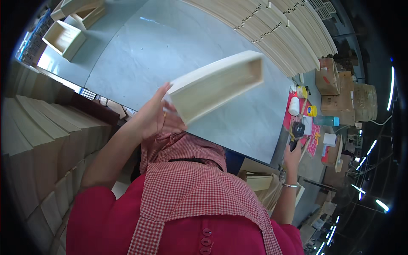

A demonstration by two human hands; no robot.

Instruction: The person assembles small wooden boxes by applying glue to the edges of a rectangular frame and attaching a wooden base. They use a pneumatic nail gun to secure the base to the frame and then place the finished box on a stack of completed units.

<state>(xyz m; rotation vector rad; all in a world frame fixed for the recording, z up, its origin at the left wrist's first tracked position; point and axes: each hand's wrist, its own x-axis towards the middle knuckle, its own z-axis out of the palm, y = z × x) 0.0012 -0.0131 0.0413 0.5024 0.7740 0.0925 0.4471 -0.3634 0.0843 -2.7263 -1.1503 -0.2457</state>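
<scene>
A long, shallow pale wooden box [216, 94] is tilted above the grey tabletop, its open side toward me. My left hand [156, 114] is closed round the box's near left end, with the fingers partly blurred and partly behind it. Off to the right, my right hand [292, 156] is wrapped round the handle of a dark hand tool [298, 129] with a rounded head. The tool's exact kind cannot be made out. It is held apart from the box, over the cluttered right end of the work area.
Stacked wooden strips [272, 32] line the table's far side. More wooden boxes [63, 39] stand at the far left. A white bottle [294, 106], a yellow jar [312, 111] and a teal bottle [326, 121] are near the tool. Piled boards [40, 131] rise at my left; cardboard boxes [338, 102] stand right.
</scene>
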